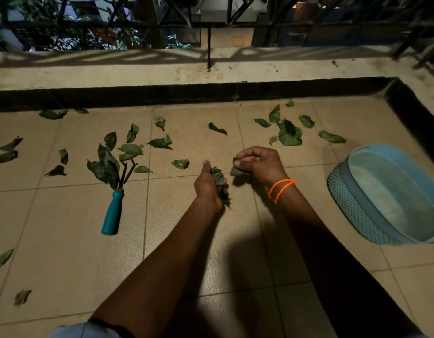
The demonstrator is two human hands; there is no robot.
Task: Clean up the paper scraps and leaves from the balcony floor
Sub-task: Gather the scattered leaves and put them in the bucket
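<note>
Two bare forearms reach over a tiled balcony floor point(64, 252) at night. The left hand point(208, 187) grips a bunch of green leaves point(219, 181); just beside it, the right hand point(259, 164), with orange bands point(280, 189) on its wrist, pinches a single leaf point(236, 172). More loose leaves point(289, 134) lie scattered around. A teal-handled hand rake point(112, 213) lies to the left, a pale blue basket point(391, 193) to the right.

Orange cord bracelets point(281, 190), right wrist

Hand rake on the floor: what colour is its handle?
Teal, with dark metal prongs; the hand rake shows clearly in the head view, lying left of the hands among leaves.
</note>
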